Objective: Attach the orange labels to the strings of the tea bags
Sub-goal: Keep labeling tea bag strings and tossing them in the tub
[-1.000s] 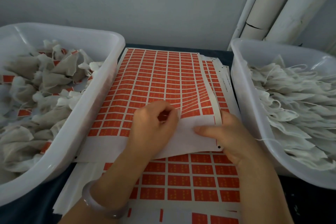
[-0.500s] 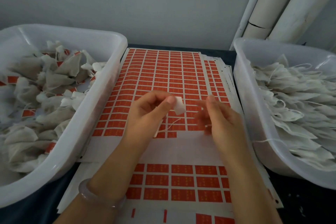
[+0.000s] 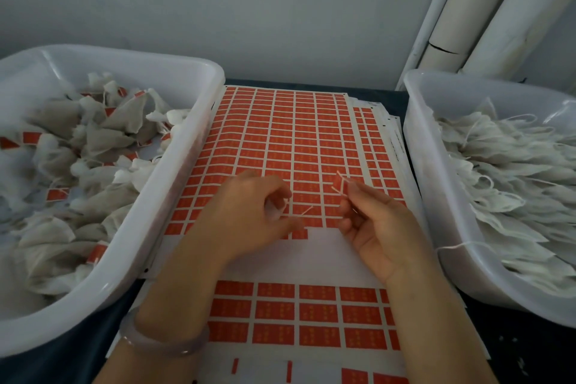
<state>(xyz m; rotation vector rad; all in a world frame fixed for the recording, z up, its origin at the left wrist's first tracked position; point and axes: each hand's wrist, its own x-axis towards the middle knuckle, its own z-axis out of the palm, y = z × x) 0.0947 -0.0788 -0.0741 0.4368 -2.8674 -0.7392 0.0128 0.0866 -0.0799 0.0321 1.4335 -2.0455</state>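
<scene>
A sheet of orange labels (image 3: pixel 280 140) lies on the table between two tubs, its lowest rows peeled down to bare white backing. My left hand (image 3: pixel 249 215) hovers over the sheet's lower rows with its fingers curled round a small whitish tea bag (image 3: pixel 275 209). A thin white string (image 3: pixel 307 211) pokes out of that hand toward the right. Just right of it, my right hand (image 3: pixel 377 227) pinches a small orange label (image 3: pixel 340 184) at its fingertips; the label is seen edge-on with thin white strands at it. The two hands are a little apart.
A white tub (image 3: pixel 174 196) on the left holds tea bags with orange labels (image 3: pixel 93 134). Another white tub (image 3: pixel 436 196) on the right holds plain tea bags with loose strings (image 3: pixel 514 181). More label sheets (image 3: pixel 296 312) lie nearer me. White pipes (image 3: pixel 467 9) stand at the back right.
My left hand peeled something off the sheet while my right hand pressed the backing flat. Both hands have since lifted; my right hand now pinches the label and my left fingers have curled in.
</scene>
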